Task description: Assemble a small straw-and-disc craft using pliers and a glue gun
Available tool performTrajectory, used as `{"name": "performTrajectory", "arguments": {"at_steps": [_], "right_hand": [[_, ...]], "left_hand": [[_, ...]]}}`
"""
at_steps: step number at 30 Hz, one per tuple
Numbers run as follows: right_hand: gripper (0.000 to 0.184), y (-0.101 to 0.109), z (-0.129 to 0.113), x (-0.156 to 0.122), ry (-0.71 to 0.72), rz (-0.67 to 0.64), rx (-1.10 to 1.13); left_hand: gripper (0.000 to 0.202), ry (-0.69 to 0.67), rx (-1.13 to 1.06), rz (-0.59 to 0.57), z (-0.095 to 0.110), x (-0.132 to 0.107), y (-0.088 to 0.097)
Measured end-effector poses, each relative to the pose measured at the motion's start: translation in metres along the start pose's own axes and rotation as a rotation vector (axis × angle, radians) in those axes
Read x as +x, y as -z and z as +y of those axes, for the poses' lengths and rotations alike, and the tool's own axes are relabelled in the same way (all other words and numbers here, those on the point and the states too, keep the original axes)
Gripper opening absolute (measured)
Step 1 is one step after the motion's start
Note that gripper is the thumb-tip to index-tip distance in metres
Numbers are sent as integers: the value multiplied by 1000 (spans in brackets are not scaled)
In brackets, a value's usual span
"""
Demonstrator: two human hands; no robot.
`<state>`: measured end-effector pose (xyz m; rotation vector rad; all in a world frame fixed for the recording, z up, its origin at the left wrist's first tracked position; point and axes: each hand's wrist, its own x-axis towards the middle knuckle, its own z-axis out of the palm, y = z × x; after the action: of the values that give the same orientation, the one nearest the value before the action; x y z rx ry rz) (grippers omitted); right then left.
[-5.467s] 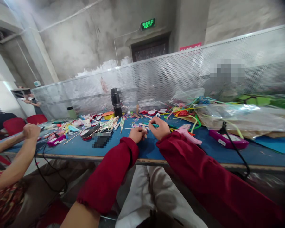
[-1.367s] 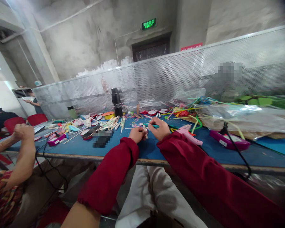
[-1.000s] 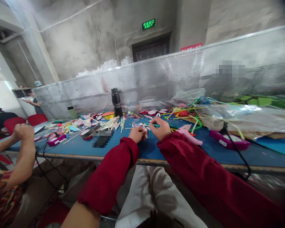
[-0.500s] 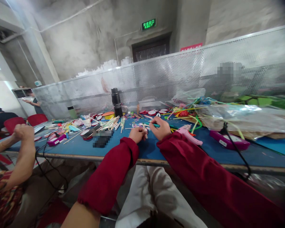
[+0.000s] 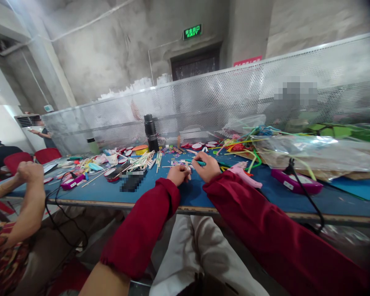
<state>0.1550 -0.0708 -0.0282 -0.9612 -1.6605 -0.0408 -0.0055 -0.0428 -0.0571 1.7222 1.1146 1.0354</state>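
My left hand (image 5: 178, 175) is closed in a pinch above the blue table, with a small whitish piece (image 5: 189, 173) between its fingertips. I cannot make out what kind of piece it is. Close by on the right, my right hand (image 5: 209, 167) is wrapped round a slim teal tool (image 5: 200, 163) that looks like a pen. The tool's tip points toward the whitish piece; whether they touch is too small to tell. Red sleeves cover both forearms. Small pale scraps lie on the table just beyond my hands.
Left of my hands lie a dark phone (image 5: 132, 181) and a pile of pale sticks (image 5: 143, 160). A black thermos (image 5: 151, 133) stands behind. To the right are pink material (image 5: 246, 176), a purple corded device (image 5: 297, 181) and plastic bags (image 5: 320, 154). A co-worker's hands (image 5: 31, 174) are at left.
My right hand has shifted very slightly left with the teal tool. My left hand stays in nearly the same place, still pinching the whitish piece.
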Motion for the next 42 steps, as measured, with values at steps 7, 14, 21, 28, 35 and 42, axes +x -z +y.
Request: {"name": "performTrajectory", "arguments": {"at_steps": [7, 14, 21, 28, 35, 42], "right_hand": [[12, 1, 0, 0, 11, -14, 5], [12, 0, 0, 0, 3, -6, -2], [12, 1, -2, 0, -8, -7, 1], [12, 2, -2, 0, -2, -34, 7], [11, 2, -2, 0, -12, 1, -5], [10, 3, -3, 0, -19, 22, -25]], "left_hand": [[25, 0, -3, -3, 0, 0, 0], [23, 8, 2, -3, 1, 0, 0], [23, 11, 15, 4, 0, 1, -1], [20, 11, 17, 2, -2, 1, 0], [24, 21, 4, 0, 4, -3, -1], [26, 21, -4, 1, 6, -4, -1]]}}
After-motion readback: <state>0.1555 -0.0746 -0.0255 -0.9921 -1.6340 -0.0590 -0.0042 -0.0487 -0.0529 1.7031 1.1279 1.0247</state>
